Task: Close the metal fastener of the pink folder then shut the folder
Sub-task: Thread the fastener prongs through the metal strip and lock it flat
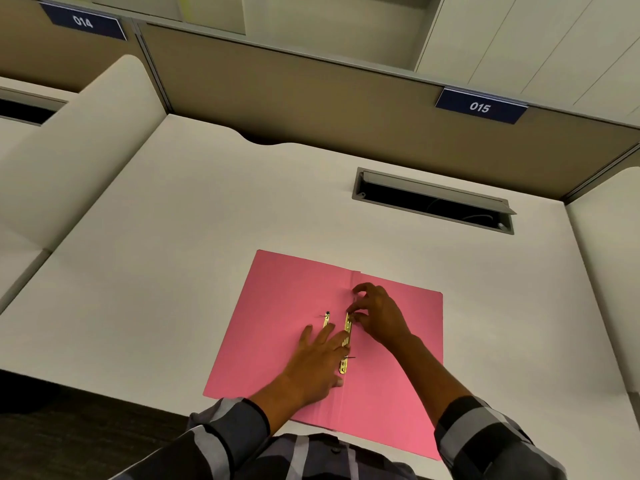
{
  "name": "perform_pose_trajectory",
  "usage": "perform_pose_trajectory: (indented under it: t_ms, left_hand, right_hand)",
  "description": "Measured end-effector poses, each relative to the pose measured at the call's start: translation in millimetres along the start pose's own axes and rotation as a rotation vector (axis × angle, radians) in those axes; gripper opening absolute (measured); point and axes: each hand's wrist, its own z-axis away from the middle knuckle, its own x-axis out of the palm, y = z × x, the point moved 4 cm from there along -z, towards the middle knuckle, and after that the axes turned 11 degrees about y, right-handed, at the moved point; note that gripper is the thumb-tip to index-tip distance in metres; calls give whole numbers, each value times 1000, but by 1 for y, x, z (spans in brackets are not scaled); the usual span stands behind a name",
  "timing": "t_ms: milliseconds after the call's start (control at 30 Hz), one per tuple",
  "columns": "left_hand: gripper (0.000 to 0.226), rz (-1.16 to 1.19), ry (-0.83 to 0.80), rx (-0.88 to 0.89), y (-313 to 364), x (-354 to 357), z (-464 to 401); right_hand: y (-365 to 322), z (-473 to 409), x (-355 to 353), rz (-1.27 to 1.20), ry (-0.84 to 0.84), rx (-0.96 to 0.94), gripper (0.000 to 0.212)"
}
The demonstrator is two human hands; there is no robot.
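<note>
Folder [277, 327] lies open on the desk [173, 237], at 6 o'clock from the slot [433, 202]. Your left hand [311, 362] rests flat, fingers spread, to keep the fastener [346, 336] down. Your right hand [377, 313] pinches its top end, probably to fold it shut.

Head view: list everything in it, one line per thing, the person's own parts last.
pink folder: one, pink, lying open flat on the desk near its front edge.
metal fastener: one, gold, along the folder's centre fold, with a loose strip beside it.
desk: one, off-white, under the folder.
cable slot: one, grey frame, set into the desk behind the folder.
number plates: two, dark blue, 014 and 015, on the brown partition.
left hand: flat on the fastener.
right hand: fingertips pinching the fastener's upper end.
</note>
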Motion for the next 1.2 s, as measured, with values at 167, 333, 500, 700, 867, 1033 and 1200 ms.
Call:
perform_pose_trajectory:
  t_ms: [167, 333, 500, 700, 867, 1033, 1200]
  left_hand:
    - [72, 11, -27, 1, -1, -4, 0]
    - [73, 40, -40, 4, -4, -4, 1]
    - [74, 80, -36, 22, -9, -3, 0]
    - [81, 98, -62, 29, -17, 1, -3]
    - [80, 90, -58, 70, -24, 3, -7]
    - [74, 77, -57, 113, -30, 5, -6]
    - [64, 59, -32, 156, -33, 4, -5]
  right_hand:
    - [-3, 5, -1, 48, -10, -13, 20]
    - [-3, 10, 0, 1, -3, 38, 24]
    - [-4, 30, 8, -208, 122, 362, 18]
    - [-4, 68, 28, -496, -123, 740, 27]
    - [-1, 88, 29, -595, -136, 732, 8]
    - [-8, 103, 36, -347, -40, 499, 13]
    - [-17, 120, 43, -232, 77, 381, 20]
